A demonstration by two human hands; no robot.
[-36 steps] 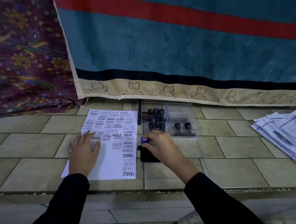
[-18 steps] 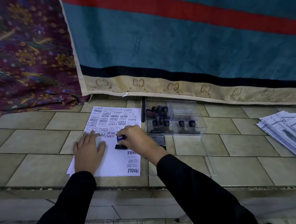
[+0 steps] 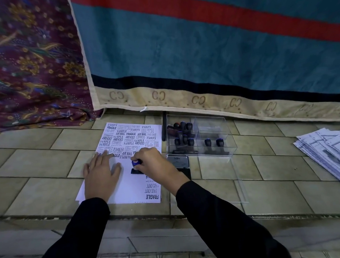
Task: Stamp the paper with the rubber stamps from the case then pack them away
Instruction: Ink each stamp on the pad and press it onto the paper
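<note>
Holds the paper [image 3: 132, 186] flat on the tiled bench [image 3: 41, 164] with the left hand [image 3: 101, 176]: palm down, fingers straight and slightly spread, on the left half of the sheet. Grips the rubber stamp [image 3: 136, 164] in the right hand [image 3: 157, 165], fingers and thumb curled round the blue knob. Sets the stamp upright, dark base down on a bare white patch at mid-sheet, just right of the left thumb.

Bears dense black imprints over the far half of the sheet: FRAGILE, SAMPLE, AIR MAIL, AMENDED, EXPRESS, FAX OUT. Bears further imprints along the right edge near the right wrist.

Places the clear case [image 3: 213, 125] just right of the paper's far corner, open at the top. Contains a cluster of dark-handled stamps [image 3: 183, 134] in the left part and two more stamps [image 3: 214, 142] in the right part, all upright. Locates the ink pad [image 3: 179, 161] directly in front of the case, partly hidden behind the right hand.

Puts a stack of printed sheets [image 3: 324, 148] at the far right, well apart from the case. Hangs a blue cloth [image 3: 201, 50] with a red stripe behind the bench, beside a purple floral cloth [image 3: 28, 66].
</note>
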